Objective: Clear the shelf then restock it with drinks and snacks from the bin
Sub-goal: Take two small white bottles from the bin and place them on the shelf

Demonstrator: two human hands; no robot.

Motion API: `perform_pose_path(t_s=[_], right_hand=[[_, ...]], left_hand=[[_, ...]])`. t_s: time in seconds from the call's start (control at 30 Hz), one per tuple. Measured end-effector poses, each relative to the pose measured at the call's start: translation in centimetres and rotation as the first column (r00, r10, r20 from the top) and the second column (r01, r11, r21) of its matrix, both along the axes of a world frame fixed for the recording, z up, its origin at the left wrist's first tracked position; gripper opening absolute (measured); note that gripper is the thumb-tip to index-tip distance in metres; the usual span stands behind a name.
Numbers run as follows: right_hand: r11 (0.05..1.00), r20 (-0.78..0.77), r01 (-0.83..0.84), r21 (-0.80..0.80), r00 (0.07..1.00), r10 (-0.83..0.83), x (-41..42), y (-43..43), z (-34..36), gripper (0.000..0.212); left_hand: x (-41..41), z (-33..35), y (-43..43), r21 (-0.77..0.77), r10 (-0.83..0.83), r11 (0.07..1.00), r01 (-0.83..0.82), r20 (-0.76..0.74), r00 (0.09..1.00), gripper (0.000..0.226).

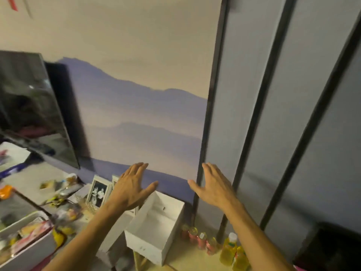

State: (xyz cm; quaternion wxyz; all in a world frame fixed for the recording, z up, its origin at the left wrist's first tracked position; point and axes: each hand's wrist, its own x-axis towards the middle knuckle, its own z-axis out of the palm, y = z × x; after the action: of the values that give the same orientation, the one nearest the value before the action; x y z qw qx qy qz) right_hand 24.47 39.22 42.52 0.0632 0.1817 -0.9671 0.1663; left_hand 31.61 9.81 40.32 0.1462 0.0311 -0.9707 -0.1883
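Snack-filled white bin (29, 249) at lower left. My left hand (130, 189) and right hand (213, 186) are raised, fingers spread, holding nothing, above an empty white box shelf (156, 229). Drink bottles (218, 245) stand on the floor, right of it.

My hands, left hand (130, 189) and right hand (214, 187), hang at lower centre above the open box (156, 227). Left of the box stand photo frames (98, 193); the bin (29, 243) sits at lower left. Bottles (211, 243) stand on the floor, lower right of the box.
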Motion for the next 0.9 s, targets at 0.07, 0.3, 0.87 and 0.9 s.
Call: perform_pose_path(t_s=[0.07, 0.3, 0.87, 0.9], right_hand=[[0.997, -0.033, -0.072, 0.006, 0.997, 0.072, 0.0, -4.5, 1.1, 0.110], [0.929, 0.002, -0.370, 0.019, 0.929, 0.370, 3.9, -23.0, 2.4, 0.098], [0.743, 0.157, -0.669, -0.025, 0.732, 0.664, 14.7, -63.3, -3.2, 0.089], [0.736, 0.174, -0.677, -0.018, 0.723, 0.669, 14.6, -64.7, -3.7, 0.090]], left_hand=[[2.7, 0.9, -4.0, 0.000, 0.118, 0.993, -0.118, -0.007, 0.993, 0.095], [13.6, 1.6, -19.0, -0.020, 0.395, 0.918, -0.395, -0.019, 0.918, 0.098], [32.3, -5.9, -50.7, 0.054, 0.710, 0.693, -0.719, 0.122, 0.693, 0.094], [32.4, -6.6, -52.0, 0.055, 0.716, 0.684, -0.727, 0.136, 0.684, 0.095]])
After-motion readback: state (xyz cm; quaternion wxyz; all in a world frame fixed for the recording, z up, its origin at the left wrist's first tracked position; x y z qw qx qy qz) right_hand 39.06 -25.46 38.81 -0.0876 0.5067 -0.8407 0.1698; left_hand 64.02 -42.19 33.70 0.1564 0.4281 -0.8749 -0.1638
